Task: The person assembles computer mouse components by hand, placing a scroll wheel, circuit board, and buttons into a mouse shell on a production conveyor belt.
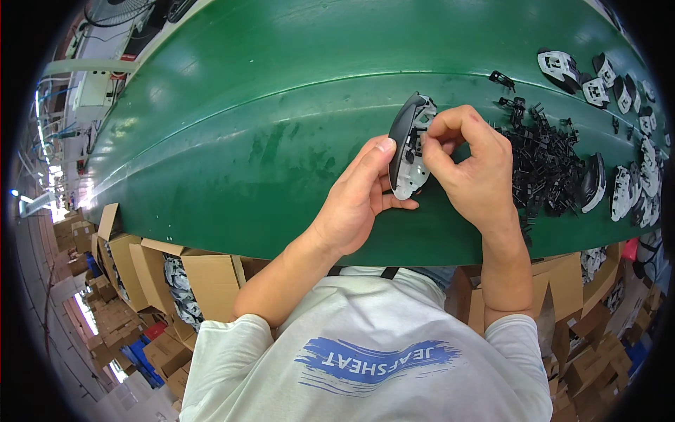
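Observation:
My left hand (pixel 358 193) grips a black-and-white plastic shell (pixel 410 151), shaped like the upper cover of a computer mouse. It is held on edge above the green table, its black outer face to the left and its white inner side to the right. Dark parts show within the white side. At this inner side, my right hand (pixel 472 158) is closed, thumb and forefinger pinched together; whatever lies between the fingertips is hidden. Just right of my right hand spreads a heap of small black plastic parts (pixel 545 165).
Similar shells (pixel 560 67) lie in groups along the right of the green table (pixel 232 162). One lone black part (pixel 502 79) sits beyond the heap. Open cardboard boxes (pixel 211 281) holding shells stand below the near edge at left, with more boxes (pixel 562 281) at right.

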The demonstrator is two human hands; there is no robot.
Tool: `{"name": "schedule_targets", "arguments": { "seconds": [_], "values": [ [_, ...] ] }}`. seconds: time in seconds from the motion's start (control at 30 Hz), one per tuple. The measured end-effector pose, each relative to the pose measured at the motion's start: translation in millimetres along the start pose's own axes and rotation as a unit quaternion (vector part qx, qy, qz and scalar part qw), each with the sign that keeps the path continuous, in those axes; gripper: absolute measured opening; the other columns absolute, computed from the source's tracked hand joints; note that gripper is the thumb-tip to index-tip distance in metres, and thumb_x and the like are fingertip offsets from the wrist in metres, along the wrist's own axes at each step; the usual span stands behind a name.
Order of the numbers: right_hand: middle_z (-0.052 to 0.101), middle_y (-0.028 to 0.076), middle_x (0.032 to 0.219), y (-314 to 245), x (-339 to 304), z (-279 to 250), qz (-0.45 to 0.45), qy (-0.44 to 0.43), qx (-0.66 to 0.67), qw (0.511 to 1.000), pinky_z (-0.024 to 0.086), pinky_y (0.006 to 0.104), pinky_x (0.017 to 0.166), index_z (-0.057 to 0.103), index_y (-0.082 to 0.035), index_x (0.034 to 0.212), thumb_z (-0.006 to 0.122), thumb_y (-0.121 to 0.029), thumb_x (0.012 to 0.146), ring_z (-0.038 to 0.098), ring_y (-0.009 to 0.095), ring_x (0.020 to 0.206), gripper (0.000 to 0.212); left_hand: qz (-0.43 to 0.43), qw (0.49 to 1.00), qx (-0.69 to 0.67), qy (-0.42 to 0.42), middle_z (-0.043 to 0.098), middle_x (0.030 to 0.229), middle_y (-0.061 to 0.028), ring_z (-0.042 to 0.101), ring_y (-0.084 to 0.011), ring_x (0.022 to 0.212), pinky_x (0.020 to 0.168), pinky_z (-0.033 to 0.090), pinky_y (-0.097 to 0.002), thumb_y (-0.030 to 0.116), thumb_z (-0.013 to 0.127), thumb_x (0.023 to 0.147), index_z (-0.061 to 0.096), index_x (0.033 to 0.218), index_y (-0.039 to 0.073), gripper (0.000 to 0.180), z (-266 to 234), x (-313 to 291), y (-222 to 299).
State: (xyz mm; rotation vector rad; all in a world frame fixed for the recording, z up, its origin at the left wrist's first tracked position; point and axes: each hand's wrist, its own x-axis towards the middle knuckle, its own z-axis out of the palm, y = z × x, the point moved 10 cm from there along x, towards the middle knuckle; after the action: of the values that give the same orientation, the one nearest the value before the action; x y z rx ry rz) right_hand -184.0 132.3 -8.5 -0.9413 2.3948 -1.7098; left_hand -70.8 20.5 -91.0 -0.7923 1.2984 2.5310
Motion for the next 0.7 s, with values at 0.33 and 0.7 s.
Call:
{"name": "schedule_targets", "arguments": {
  "seconds": [0.33,0.7],
  "values": [
    [0.073,0.005,0.084,-17.2,-3.7,10.0,-0.113,-0.026,-0.031,0.993,0.057,0.0322,0.067,0.070,-0.006,0.093,0.079,0.001,0.083,0.071,0.019,0.069,0.015,-0.002,0.999,-0.029,-0.034,0.071,0.132,-0.0036,0.069,-0.0158,0.118,0.094,0.062,-0.0405,0.048,0.045,0.115,0.061,0.144,0.011,0.050,-3.2,-5.6,-3.5],
    [0.076,0.003,0.087,-14.9,-4.4,10.2,-0.099,-0.006,0.008,0.995,0.055,0.0308,0.063,0.073,-0.008,0.095,0.086,-0.002,0.082,0.069,0.018,0.066,0.018,0.007,0.993,-0.094,-0.065,0.069,0.139,-0.0084,0.069,-0.0216,0.122,0.097,0.060,-0.0439,0.051,0.047,0.112,0.057,0.150,0.010,0.057,-8.2,-10.3,-1.2]
  ]
}}
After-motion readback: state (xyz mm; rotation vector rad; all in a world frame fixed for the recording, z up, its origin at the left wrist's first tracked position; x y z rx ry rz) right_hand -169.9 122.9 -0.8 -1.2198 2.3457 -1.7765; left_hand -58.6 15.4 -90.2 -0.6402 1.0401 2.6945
